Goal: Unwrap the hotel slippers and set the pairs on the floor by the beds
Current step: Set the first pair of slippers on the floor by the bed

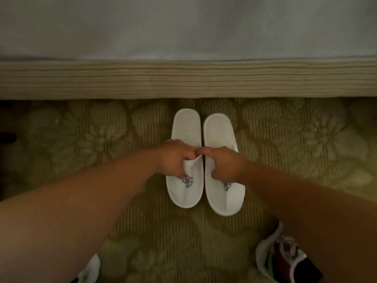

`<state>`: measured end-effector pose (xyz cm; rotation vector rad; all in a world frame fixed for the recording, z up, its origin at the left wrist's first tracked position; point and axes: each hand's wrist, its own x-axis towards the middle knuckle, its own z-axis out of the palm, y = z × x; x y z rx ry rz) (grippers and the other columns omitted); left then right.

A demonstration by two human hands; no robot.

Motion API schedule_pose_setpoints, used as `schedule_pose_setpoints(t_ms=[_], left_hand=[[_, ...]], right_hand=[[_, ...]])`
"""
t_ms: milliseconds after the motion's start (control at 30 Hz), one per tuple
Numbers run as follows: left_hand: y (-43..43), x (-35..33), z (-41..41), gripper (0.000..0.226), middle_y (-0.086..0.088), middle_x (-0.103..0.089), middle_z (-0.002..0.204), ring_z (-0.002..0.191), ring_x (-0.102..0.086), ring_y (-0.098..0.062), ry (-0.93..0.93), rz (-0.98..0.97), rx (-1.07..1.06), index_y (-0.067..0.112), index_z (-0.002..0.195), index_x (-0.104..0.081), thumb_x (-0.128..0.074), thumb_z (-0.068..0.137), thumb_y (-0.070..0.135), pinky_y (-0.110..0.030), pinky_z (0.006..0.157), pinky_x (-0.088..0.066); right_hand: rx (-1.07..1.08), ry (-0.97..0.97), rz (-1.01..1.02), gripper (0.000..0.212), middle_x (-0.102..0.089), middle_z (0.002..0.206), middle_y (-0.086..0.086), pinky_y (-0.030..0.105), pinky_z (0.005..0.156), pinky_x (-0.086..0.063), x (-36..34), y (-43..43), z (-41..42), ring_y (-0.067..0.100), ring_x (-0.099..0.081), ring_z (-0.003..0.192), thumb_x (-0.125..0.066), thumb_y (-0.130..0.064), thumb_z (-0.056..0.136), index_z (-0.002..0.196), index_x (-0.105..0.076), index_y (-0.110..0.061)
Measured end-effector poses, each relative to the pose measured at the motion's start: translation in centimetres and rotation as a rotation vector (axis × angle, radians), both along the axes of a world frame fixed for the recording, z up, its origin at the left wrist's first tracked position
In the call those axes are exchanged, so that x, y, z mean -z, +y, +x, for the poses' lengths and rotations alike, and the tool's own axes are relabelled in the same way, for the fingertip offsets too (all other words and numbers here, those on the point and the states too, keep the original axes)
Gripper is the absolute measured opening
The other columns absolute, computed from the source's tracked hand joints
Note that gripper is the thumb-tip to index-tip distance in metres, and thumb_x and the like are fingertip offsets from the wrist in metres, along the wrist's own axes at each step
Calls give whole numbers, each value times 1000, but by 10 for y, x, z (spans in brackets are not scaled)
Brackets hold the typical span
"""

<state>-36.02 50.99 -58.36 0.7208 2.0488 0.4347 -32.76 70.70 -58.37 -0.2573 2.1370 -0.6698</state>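
Note:
Two white hotel slippers lie side by side on the patterned carpet, heels toward the bed and toes toward me. Each toe strap carries a grey flower logo. My left hand (173,158) grips the strap edge of the left slipper (186,127), fingers tucked into its opening. My right hand (221,163) grips the strap of the right slipper (220,129) the same way. The two hands touch at the knuckles. No wrapper is in view.
The bed's wooden base (187,80) runs across just beyond the slippers, with white bedding (187,27) above. Olive floral carpet (81,144) spreads on both sides. My own feet in white and dark footwear (281,260) stand at the bottom corners.

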Motion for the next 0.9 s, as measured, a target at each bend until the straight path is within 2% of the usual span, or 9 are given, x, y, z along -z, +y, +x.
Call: schedule_pose_setpoints(t_ms=[167, 267, 367, 467, 567, 667, 767, 833, 900], left_hand=[[6, 35, -19, 51, 9, -70, 108, 107, -59, -13, 112, 11, 59, 27, 112, -69, -83, 66, 45, -32, 104, -32], [7, 46, -16, 61, 6, -70, 105, 101, -61, -14, 96, 56, 45, 22, 111, -70, -87, 59, 50, -34, 99, -41], [4, 51, -11, 55, 4, -72, 98, 96, -63, -16, 89, 94, -3, 19, 99, -73, -87, 57, 52, -36, 88, -49], [2, 55, -2, 49, 6, -70, 94, 97, -60, -16, 89, 106, -19, 21, 91, -72, -86, 58, 54, -35, 92, -46], [3, 59, 7, 50, 9, -69, 99, 101, -57, -16, 124, 133, -29, 24, 94, -71, -84, 58, 56, -33, 96, -40], [6, 61, 11, 49, 8, -69, 99, 98, -59, -15, 88, 201, -72, 19, 92, -72, -87, 58, 50, -36, 93, -47], [7, 61, 15, 51, 5, -69, 110, 103, -60, -17, 71, 246, -52, 13, 99, -73, -88, 62, 45, -35, 96, -44], [5, 62, 19, 48, 4, -67, 118, 108, -56, -18, 87, 263, -67, 12, 100, -73, -87, 65, 43, -30, 100, -36], [4, 61, 22, 46, 7, -64, 124, 112, -53, -19, 104, 261, -68, 14, 101, -72, -86, 67, 42, -34, 103, -32]], right_hand=[[75, 29, -5, 76, -62, 98, 7, 41, 68, -57, 33, 4, -9, 28, -66, 88, -67, 0, 74, 139, -34, -23], [91, 24, 7, 91, -58, 94, 6, 41, 70, -58, 49, 0, -11, 28, -66, 84, -69, -1, 72, 147, -22, -24], [119, -4, 22, 106, -60, 99, 8, 30, 69, -53, 59, 6, -16, 27, -66, 92, -72, -3, 72, 154, -8, -28], [132, -69, 56, 117, -61, 119, 17, 26, 79, -47, 61, 17, -19, 30, -60, 113, -74, -4, 73, 156, 3, -31], [94, -135, 75, 119, -54, 134, 16, 26, 85, -44, 61, 21, -23, 29, -52, 126, -75, -6, 74, 155, 7, -36], [41, -142, 78, 118, -51, 137, 12, 23, 85, -42, 59, 17, -24, 26, -49, 129, -75, -10, 75, 155, 8, -33], [30, -90, 74, 112, -55, 129, 8, 22, 85, -39, 57, 15, -22, 21, -54, 121, -75, -24, 79, 156, 6, -33], [52, -34, 32, 104, -60, 107, 1, 23, 80, -41, 50, 13, -19, 12, -60, 98, -71, -30, 82, 156, 1, -36], [98, 133, -3, 91, -62, 94, -2, 24, 76, -44, 44, 13, -19, 9, -57, 82, -68, -28, 84, 156, -13, -31]])
